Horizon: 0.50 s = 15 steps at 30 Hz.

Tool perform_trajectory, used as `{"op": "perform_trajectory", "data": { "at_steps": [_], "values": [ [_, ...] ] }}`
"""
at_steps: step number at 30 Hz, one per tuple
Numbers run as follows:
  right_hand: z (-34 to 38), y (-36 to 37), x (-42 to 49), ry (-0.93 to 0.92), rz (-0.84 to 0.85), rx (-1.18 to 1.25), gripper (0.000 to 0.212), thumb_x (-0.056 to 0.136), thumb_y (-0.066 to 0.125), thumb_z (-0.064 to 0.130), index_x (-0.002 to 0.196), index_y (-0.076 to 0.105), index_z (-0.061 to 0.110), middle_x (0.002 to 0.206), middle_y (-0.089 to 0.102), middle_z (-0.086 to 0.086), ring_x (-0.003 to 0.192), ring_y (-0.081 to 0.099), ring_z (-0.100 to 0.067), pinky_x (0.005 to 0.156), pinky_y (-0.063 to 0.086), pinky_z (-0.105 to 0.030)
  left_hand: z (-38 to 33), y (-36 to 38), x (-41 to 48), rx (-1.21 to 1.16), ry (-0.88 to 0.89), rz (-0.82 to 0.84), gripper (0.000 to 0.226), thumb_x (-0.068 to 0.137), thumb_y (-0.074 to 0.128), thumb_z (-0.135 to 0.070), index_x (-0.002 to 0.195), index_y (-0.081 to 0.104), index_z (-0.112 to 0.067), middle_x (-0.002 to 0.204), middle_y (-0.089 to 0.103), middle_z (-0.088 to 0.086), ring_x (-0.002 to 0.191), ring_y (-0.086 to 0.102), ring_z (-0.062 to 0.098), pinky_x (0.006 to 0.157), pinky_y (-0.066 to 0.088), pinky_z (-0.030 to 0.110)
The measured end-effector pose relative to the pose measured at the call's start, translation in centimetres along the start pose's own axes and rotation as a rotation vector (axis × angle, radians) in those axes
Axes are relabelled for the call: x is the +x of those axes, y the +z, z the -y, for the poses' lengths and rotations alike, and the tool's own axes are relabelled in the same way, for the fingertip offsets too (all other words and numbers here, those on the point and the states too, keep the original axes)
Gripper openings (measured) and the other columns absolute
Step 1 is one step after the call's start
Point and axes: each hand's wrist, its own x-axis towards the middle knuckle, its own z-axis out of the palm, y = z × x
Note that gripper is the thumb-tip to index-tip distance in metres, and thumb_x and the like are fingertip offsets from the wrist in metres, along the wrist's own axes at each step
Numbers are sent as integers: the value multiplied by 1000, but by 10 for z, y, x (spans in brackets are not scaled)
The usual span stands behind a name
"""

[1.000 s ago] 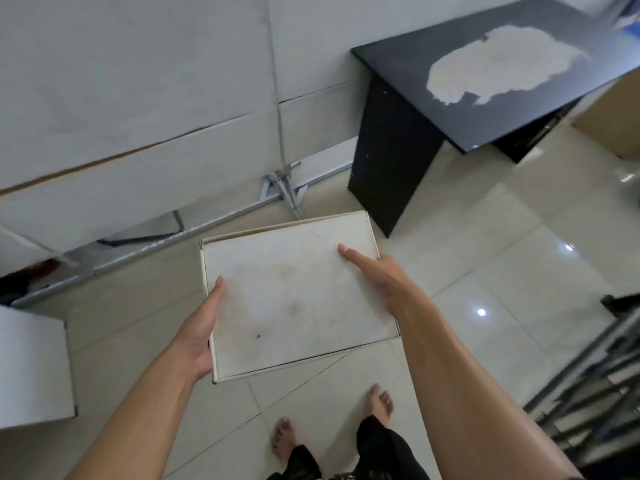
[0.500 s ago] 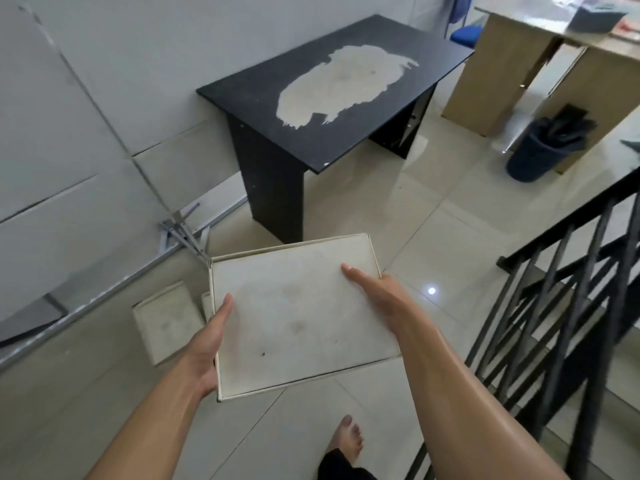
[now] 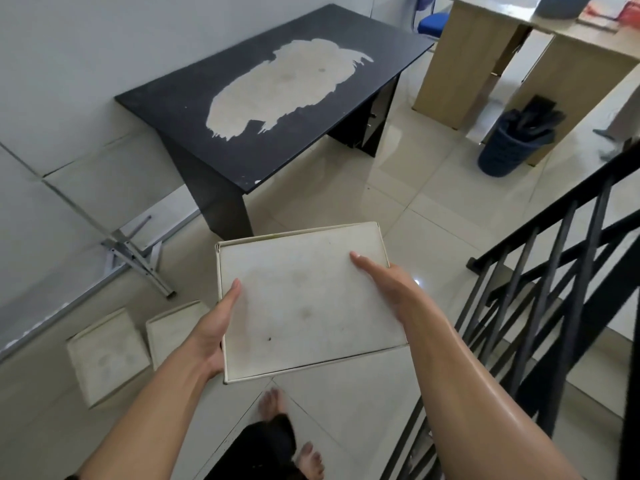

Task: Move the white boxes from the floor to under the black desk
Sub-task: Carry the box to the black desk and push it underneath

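Note:
I hold a flat white box (image 3: 304,299) level in front of me, above the tiled floor. My left hand (image 3: 214,330) grips its left edge, thumb on top. My right hand (image 3: 384,282) grips its right edge, fingers laid flat on the lid. The black desk (image 3: 277,98), with a large pale worn patch on its top, stands ahead against the wall, just beyond the box. Two more white boxes lie on the floor at the lower left: one (image 3: 107,355) further left, the other (image 3: 173,327) partly hidden behind my left wrist.
A black stair railing (image 3: 540,271) runs along the right. A metal stand foot (image 3: 138,258) sits by the wall to the left of the desk. Behind the desk are a wooden desk (image 3: 519,53), a dark bin (image 3: 512,143) and a blue chair (image 3: 431,22). My bare feet (image 3: 273,403) are below the box.
The view has swung right and closer to the black desk, with the box still held in both hands. The two floor boxes, the railing and the bin have come into view.

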Motion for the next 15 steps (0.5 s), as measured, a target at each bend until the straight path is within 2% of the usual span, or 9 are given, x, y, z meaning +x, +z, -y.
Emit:
{"op": "perform_trajectory", "data": {
  "at_steps": [5,9,13,15],
  "values": [
    [19,-29,52,33,-13,12,51,70,84,54,102,73,15,90,79,-1,81,76,-20,75,61,-34,-16,39,49,17,-28,3,49,98,46,-57,115,71,-19,107,78,10,101,71,30,85,53,47],
    [49,-48,100,52,-42,1,47,72,83,53,98,73,16,86,78,1,73,75,-15,58,56,-25,-37,73,94,7,-49,-6,48,98,48,-56,114,71,-18,102,79,10,88,76,27,83,53,45],
    [86,-70,153,61,-57,-22,61,66,84,58,107,72,15,91,78,-1,77,75,-19,60,57,-26,-64,109,139,1,-67,16,49,97,50,-56,115,71,-16,106,78,11,86,77,27,86,53,45],
    [104,-80,180,59,-47,-37,52,70,83,56,102,72,16,88,76,1,74,74,-16,52,54,-22,-77,126,161,-1,-73,3,49,97,49,-55,116,71,-16,106,78,11,86,77,27,86,53,45]
  ]
}}
